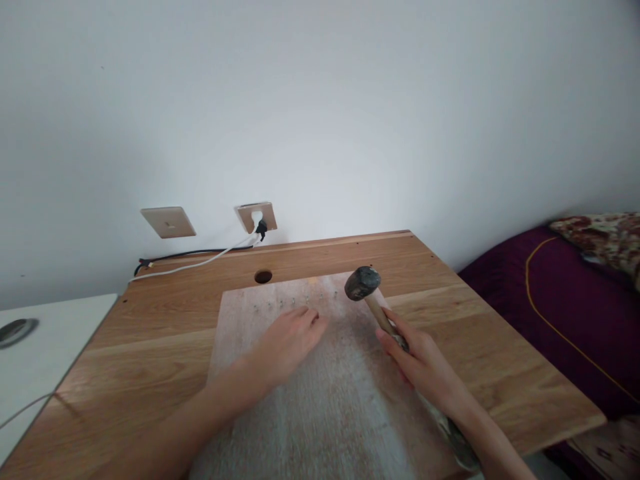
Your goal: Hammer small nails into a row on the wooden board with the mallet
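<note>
My right hand (425, 363) is wrapped round the wooden handle of a hammer (364, 285), whose dark metal head is raised over the far right part of a pale whitewashed board (320, 407). My left hand (290, 340) lies on the board with its fingers drawn together, the tips close to a row of several small nails (285, 303) standing along the board's far edge. Whether the fingers pinch a nail is hidden. The board lies on a wooden desk (165, 320).
A round cable hole (263, 276) sits in the desk behind the board. Two wall plates (168, 222) are on the white wall, one with a plugged charger (258, 222) and cables. A white table (45, 347) stands left, a purple bed (565, 300) right.
</note>
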The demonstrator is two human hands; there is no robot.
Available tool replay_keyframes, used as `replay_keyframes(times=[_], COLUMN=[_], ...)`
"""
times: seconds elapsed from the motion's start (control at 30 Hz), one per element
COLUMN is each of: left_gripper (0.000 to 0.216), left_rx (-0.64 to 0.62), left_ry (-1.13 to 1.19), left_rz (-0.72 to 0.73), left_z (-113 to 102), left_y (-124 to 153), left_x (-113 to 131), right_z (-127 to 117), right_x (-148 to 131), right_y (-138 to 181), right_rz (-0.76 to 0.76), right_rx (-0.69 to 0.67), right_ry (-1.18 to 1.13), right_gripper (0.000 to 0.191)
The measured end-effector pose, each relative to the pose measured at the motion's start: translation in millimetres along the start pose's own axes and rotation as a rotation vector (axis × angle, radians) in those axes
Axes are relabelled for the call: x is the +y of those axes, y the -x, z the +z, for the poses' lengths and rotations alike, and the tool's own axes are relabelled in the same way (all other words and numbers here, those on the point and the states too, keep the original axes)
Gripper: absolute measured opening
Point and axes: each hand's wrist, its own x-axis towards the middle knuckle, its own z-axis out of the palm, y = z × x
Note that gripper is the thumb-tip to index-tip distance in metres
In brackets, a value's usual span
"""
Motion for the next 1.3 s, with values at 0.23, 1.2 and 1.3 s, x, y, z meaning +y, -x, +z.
replay_keyframes(times=[0.23,1.2,1.3], left_gripper=[0.017,0.02,0.021], left_rx=[0.117,0.08,0.088], left_ry=[0.127,0.297,0.313], left_rz=[-0.033,-0.065,-0.061], left_z=[0,16,17], left_y=[-78,-118,-116], left_x=[-7,-12,-15], right_z=[-12,-18,-18], right_x=[6,1,1], right_y=[4,5,4], right_rz=[0.057,0.047,0.051], right_rx=[0.055,0.04,0.03], right_ry=[-0.076,-0.113,-0.111], right_gripper=[0.071,0.062,0.063])
